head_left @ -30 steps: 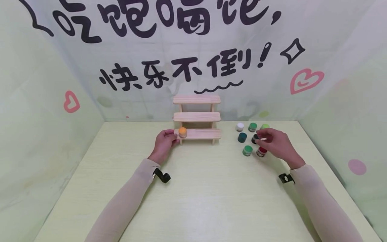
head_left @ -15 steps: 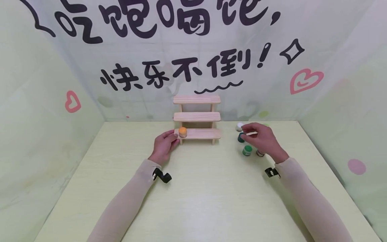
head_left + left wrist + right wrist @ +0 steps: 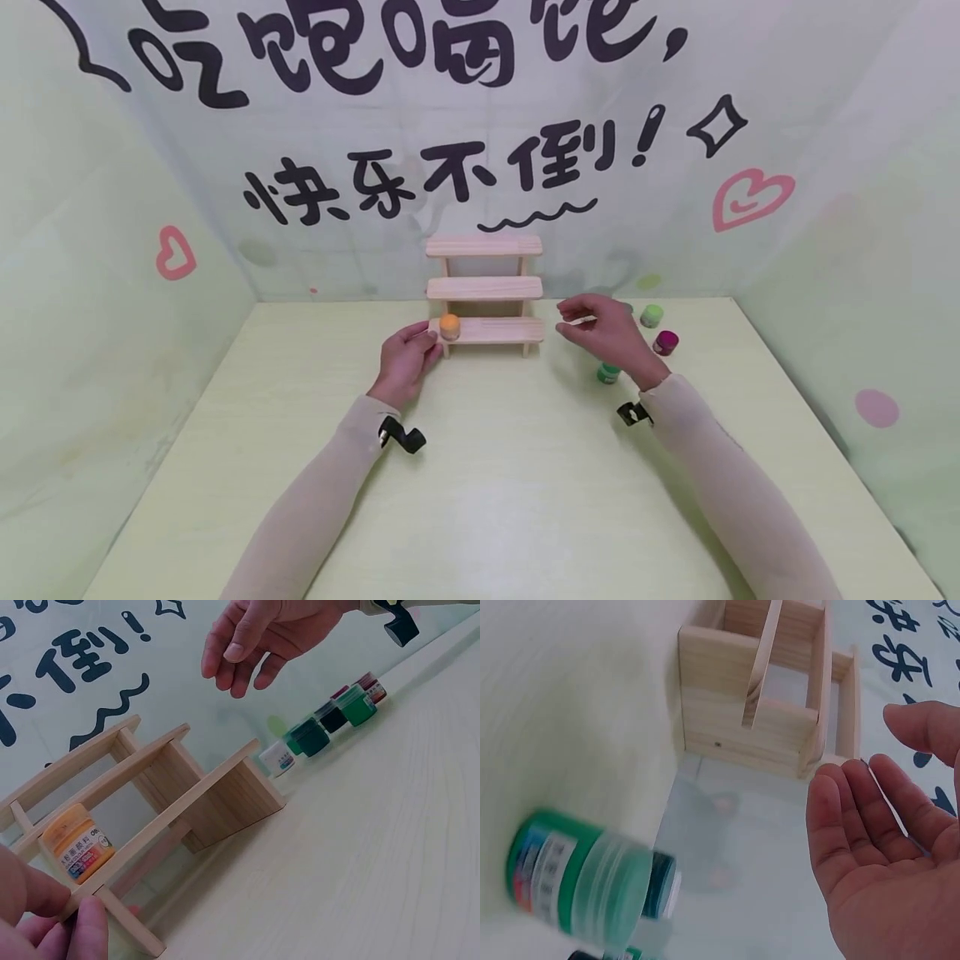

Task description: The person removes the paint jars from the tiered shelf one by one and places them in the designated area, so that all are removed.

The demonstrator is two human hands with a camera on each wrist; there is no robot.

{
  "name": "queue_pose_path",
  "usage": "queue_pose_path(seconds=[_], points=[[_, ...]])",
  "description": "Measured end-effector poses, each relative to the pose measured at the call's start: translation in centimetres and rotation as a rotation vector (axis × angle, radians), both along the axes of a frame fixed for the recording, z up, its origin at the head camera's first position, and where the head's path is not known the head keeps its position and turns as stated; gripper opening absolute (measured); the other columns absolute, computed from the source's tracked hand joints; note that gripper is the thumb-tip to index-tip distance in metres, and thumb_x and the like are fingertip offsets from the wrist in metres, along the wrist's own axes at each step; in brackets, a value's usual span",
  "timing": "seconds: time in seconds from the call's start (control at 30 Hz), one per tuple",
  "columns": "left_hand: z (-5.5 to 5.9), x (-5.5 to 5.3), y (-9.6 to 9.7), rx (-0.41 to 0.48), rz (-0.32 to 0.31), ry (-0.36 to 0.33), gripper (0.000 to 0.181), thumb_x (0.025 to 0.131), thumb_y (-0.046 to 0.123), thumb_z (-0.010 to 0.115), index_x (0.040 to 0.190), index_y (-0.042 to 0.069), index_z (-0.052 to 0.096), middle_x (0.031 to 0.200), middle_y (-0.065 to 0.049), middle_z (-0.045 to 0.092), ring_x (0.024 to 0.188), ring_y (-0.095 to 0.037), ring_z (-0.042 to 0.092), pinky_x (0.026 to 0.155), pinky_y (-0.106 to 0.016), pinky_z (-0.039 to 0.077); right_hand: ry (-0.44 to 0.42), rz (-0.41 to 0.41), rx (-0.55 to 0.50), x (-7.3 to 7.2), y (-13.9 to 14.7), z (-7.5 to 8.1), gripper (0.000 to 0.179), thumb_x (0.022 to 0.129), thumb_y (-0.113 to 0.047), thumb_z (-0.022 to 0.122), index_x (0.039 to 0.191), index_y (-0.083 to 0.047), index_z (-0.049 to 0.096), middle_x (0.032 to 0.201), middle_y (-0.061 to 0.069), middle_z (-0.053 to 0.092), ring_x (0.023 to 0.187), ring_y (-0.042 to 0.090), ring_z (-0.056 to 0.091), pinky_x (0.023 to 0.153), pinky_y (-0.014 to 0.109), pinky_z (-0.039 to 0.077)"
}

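A small wooden three-step stand (image 3: 484, 288) stands near the back wall. On the left end of its lowest step sits an orange paint jar (image 3: 449, 327), its printed label facing the left wrist camera (image 3: 79, 844). My left hand (image 3: 405, 362) pinches that end of the step between thumb and fingers, just beside the jar. My right hand (image 3: 611, 333) hovers between the stand and the other jars, palm bare in the right wrist view and fingers loosely bent. It hides part of the jar group from the head camera.
Right of the stand are several paint jars: a green jar (image 3: 608, 373), a light green jar (image 3: 652, 316), a dark red jar (image 3: 665, 342), a white jar (image 3: 277, 759) and a dark teal jar (image 3: 308, 737). A printed cloth (image 3: 360, 250) hangs behind.
My right hand has moved left from over the paint jars toward the stand, with nothing held. The left hand keeps its grip on the step.
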State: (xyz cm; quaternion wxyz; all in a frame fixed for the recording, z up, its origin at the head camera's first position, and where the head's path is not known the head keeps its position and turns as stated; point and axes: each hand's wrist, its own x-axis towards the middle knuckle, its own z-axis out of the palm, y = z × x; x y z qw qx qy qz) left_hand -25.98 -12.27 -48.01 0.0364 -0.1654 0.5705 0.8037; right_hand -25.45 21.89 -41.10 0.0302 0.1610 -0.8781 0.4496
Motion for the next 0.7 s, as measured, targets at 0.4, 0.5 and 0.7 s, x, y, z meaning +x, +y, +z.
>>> queue_pose_path(seconds=[0.4, 0.5, 0.7], points=[[0.0, -0.1, -0.2, -0.04, -0.015, 0.019, 0.043, 0.103, 0.002, 0.063, 0.146, 0.001, 0.056, 0.136, -0.014, 0.059, 0.105, -0.013, 0.069, 0.094, -0.02, 0.062, 0.0, 0.051, -0.078, -1.7, -5.5, -1.1, 0.033, 0.097, -0.016, 0.078, 0.124, 0.001, 0.072, 0.124, 0.019, 0.074, 0.11, 0.03, 0.073, 0.095, 0.043, 0.066], [0.1, -0.1, -0.2, -0.044, -0.018, 0.025, 0.043, 0.103, 0.0, 0.062, 0.145, 0.0, 0.055, 0.137, -0.015, 0.059, 0.104, -0.012, 0.069, 0.093, -0.02, 0.062, -0.003, 0.068, -0.099, -1.8, -6.7, -1.2, 0.032, 0.097, -0.015, 0.078, 0.123, 0.002, 0.072, 0.123, 0.018, 0.074, 0.109, 0.03, 0.073, 0.095, 0.044, 0.066], [0.1, -0.2, -0.1, -0.062, -0.014, 0.031, 0.042, 0.102, 0.001, 0.064, 0.143, 0.0, 0.056, 0.123, -0.011, 0.062, 0.1, -0.012, 0.068, 0.091, -0.02, 0.063, -0.039, 0.078, -0.103, -2.1, -9.0, -1.7, 0.032, 0.096, -0.017, 0.079, 0.122, 0.0, 0.072, 0.118, 0.014, 0.075, 0.107, 0.027, 0.073, 0.095, 0.043, 0.066]])
